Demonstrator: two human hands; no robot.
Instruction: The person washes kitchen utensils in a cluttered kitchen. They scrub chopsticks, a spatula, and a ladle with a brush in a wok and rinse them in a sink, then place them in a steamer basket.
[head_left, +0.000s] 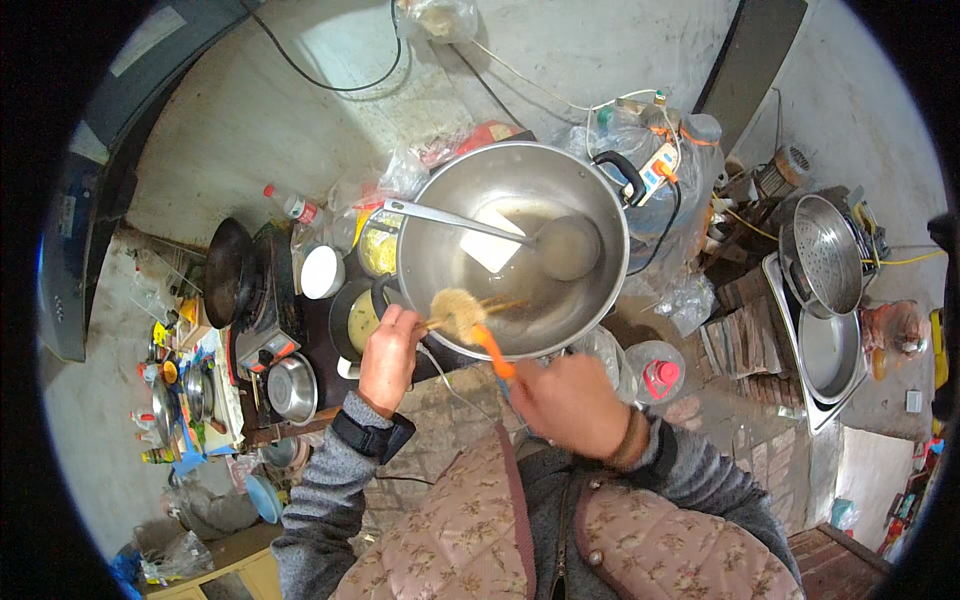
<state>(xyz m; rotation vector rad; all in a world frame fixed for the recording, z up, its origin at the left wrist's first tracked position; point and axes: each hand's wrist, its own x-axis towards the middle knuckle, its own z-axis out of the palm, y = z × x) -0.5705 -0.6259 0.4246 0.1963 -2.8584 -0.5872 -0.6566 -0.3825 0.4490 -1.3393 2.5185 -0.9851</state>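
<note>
Over the near rim of a large steel wok (517, 161), my left hand (391, 360) grips thin wooden chopsticks or skewers (431, 324) beside a round, pale brown, rough-textured food piece (456, 311). My right hand (574, 405), blurred, is closed around an orange-handled tool (491, 349) whose head meets that piece; the head's kind cannot be told. In the wok, a steel ladle (566, 247) lies in a little liquid, its handle resting on the left rim.
At the left stand a dark pot of yellowish liquid (361, 319), a white bowl (322, 272), a steel bowl (292, 390) and a black pan (227, 274). A power strip (651, 176) hangs by the wok's right handle. A capped plastic bottle (654, 371) stands lower right; a steel steamer (825, 255) is farther right.
</note>
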